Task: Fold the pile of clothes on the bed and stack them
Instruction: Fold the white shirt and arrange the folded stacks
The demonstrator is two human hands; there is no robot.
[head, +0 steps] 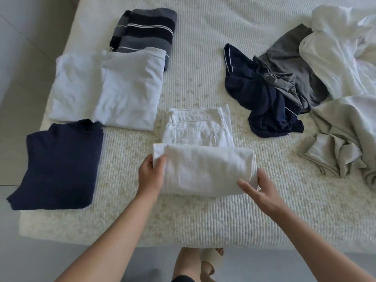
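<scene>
White trousers (200,127) lie in the middle of the bed, their lower part folded up into a thick band (203,169) near me. My left hand (151,175) pinches the band's left end between thumb and fingers. My right hand (258,190) holds the band's right end, fingers spread along its front edge. Folded on the left are a navy top (59,165), a white shirt (107,88) and a striped dark sweater (144,29). Unfolded on the right are a navy garment (262,98), a grey one (291,66), white cloth (335,53) and a beige piece (343,143).
The bed (203,218) has a ribbed cream cover; its near edge runs just above my feet (201,261). Grey floor (18,58) shows to the left of the bed and below it.
</scene>
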